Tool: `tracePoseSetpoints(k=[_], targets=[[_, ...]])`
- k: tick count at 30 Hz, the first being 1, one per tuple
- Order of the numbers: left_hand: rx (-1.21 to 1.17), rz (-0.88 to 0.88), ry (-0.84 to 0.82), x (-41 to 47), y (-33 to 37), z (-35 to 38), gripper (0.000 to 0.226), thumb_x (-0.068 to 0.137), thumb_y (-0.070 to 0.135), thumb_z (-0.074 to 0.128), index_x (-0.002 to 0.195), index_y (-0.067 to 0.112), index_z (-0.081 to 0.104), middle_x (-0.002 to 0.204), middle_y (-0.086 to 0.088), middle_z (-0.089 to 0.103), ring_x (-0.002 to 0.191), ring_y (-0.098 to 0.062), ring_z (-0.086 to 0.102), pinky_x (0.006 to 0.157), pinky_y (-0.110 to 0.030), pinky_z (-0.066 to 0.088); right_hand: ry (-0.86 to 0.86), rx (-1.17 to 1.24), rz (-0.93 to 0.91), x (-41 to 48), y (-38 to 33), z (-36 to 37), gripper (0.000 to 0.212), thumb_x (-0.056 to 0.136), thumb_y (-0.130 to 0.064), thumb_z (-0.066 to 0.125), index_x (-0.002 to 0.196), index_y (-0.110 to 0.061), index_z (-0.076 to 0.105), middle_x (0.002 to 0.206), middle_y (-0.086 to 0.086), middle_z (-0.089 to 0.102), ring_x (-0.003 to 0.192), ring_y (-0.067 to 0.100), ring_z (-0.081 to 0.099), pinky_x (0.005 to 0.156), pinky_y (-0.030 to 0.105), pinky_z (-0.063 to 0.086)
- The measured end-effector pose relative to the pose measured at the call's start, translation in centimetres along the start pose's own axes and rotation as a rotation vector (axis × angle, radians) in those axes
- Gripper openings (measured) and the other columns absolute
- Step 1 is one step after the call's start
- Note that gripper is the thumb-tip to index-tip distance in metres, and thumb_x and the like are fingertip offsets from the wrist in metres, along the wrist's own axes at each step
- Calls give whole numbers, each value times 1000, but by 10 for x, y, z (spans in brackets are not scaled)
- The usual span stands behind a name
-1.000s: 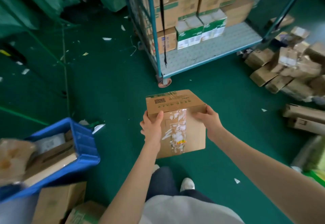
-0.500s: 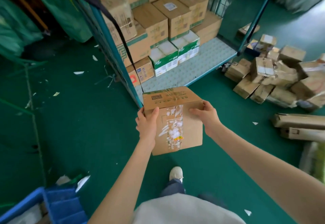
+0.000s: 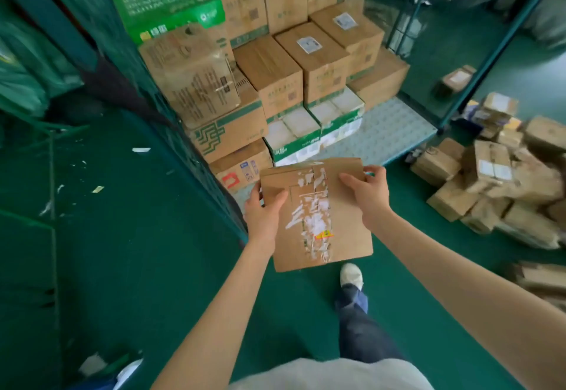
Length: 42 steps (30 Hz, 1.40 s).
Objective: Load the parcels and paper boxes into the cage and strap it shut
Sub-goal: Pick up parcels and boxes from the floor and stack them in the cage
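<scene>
Both hands hold a cardboard box (image 3: 315,215) with torn white label scraps in front of the cage (image 3: 398,132), just off the near edge of its studded floor. The left hand (image 3: 263,215) has its grip clamped on the box's left side; the right hand (image 3: 367,193) grips the top right corner. Stacked cartons (image 3: 291,71) fill the cage's rear. Loose parcels (image 3: 496,181) lie heaped on the green floor (image 3: 137,252) to the right.

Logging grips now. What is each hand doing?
Left hand: closed on the cardboard box, gripping its left edge.
Right hand: closed on the same box, gripping its upper right corner.
</scene>
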<state>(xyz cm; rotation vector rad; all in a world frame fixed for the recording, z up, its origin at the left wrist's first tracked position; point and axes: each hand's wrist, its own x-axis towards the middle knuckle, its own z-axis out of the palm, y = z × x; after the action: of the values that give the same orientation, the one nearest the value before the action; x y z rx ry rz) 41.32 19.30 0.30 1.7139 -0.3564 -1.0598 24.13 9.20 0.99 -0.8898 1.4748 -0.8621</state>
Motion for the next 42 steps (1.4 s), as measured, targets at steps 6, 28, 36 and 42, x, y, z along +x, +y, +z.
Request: tracePoseSetpoints(k=[6, 28, 36, 42], targets=[[-72, 75, 122, 76, 64, 55, 55, 88, 32, 73, 140, 25, 54, 130, 5, 63, 113, -15, 62, 102, -41, 49, -98, -42, -8, 101, -72, 31, 43, 87, -22, 75, 113, -18, 41, 105, -1, 54, 91, 17, 55, 76, 31, 45], [56, 38, 389, 394, 274, 98, 45, 99, 20, 52, 140, 16, 36, 119, 1, 46, 120, -23, 45, 106, -46, 39, -326, -184, -108, 402, -249, 255, 44, 87, -1, 66, 129, -13, 59, 104, 1, 65, 90, 20, 61, 74, 33, 50], [280, 24, 358, 465, 317, 91, 79, 96, 23, 57, 158, 20, 8, 164, -5, 10, 150, -33, 8, 120, -51, 18, -556, -265, 11, 461, -280, 325, 59, 88, 3, 61, 142, -8, 40, 129, 7, 56, 108, 24, 57, 78, 35, 52], [711, 38, 329, 479, 312, 86, 76, 98, 36, 56, 158, 15, 14, 164, -7, -12, 151, -30, -5, 122, -42, 11, -868, -473, 21, 477, -282, 339, 81, 92, -1, 59, 156, -26, 17, 145, 2, 43, 120, 22, 50, 98, 38, 47]])
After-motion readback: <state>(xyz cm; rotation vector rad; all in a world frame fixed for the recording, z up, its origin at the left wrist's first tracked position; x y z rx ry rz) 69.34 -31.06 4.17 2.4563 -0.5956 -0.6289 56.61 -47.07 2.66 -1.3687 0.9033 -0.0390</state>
